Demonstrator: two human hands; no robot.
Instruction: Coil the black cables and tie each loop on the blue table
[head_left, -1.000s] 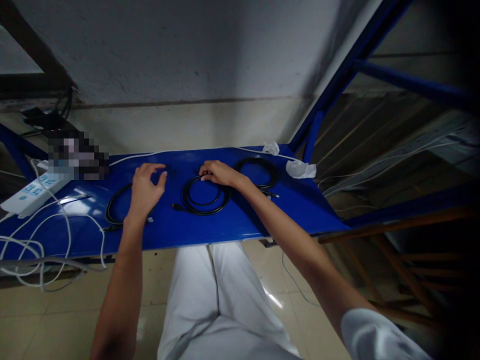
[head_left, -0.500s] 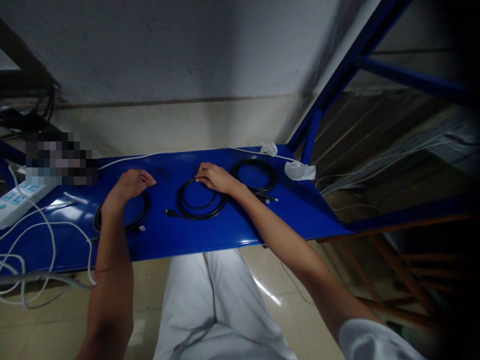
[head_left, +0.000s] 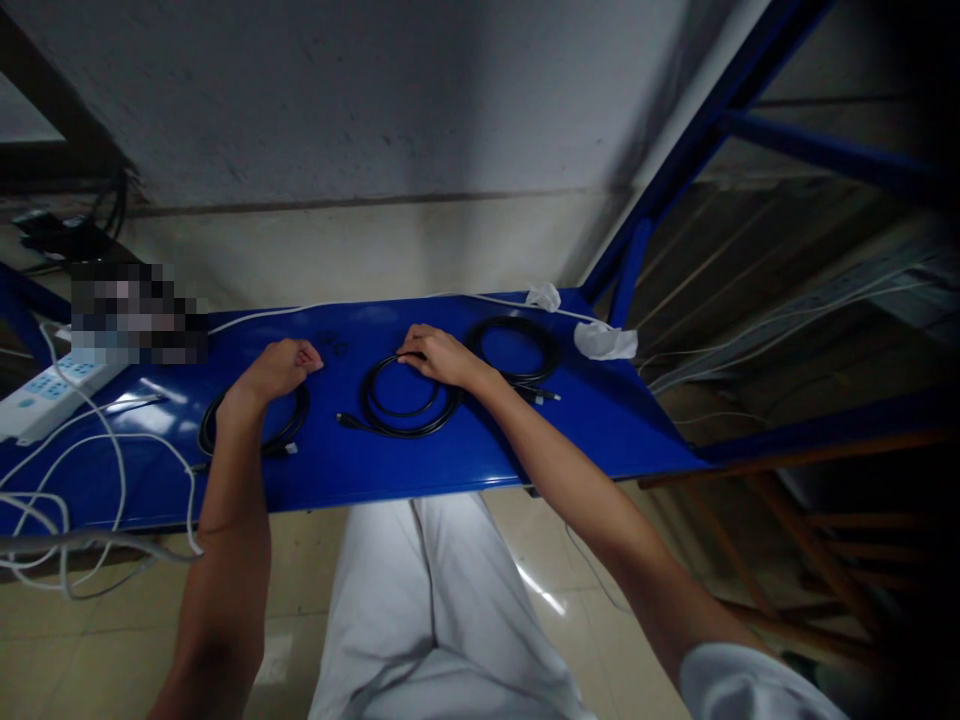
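Three coiled black cables lie in a row on the blue table. My right hand pinches the upper edge of the middle coil; that coil's plug end points left. Over the left coil is my left hand, its fingers curled together; whatever they hold, if anything, is too small to make out. The right coil rests beyond my right wrist. Between my hands, near the back, are a few small dark pieces.
At the left are a white power strip and tangled white cables. Crumpled white pieces lie at the back right, by a blue metal frame. A white cord runs along the table's back edge.
The whole view has shifted slightly. My left hand's fingers are curled in more than before. My right hand remains at the middle coil.
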